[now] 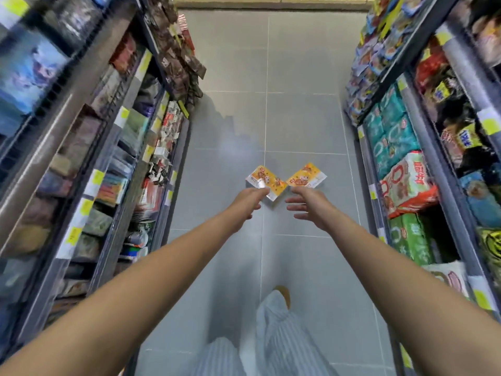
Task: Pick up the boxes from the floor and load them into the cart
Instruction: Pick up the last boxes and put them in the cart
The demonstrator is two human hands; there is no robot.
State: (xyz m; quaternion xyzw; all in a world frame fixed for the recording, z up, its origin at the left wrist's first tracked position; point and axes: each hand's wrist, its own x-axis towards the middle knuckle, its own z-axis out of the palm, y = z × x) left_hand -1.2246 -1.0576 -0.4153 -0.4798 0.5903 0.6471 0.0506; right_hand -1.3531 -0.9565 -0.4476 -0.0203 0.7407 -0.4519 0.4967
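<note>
Two yellow-and-orange boxes lie side by side on the grey tiled floor of a shop aisle, the left box (267, 181) and the right box (307, 175). My left hand (248, 204) reaches down over the near edge of the left box, its fingers bent; the frame does not show whether it grips the box. My right hand (309, 206) hovers just short of the right box with its fingers spread, holding nothing. No cart is in view.
Shelves packed with goods line the aisle on the left (113, 164) and on the right (412, 169). The grey floor (271, 77) runs ahead to a far wall. My striped trouser legs (273, 335) and one shoe show below.
</note>
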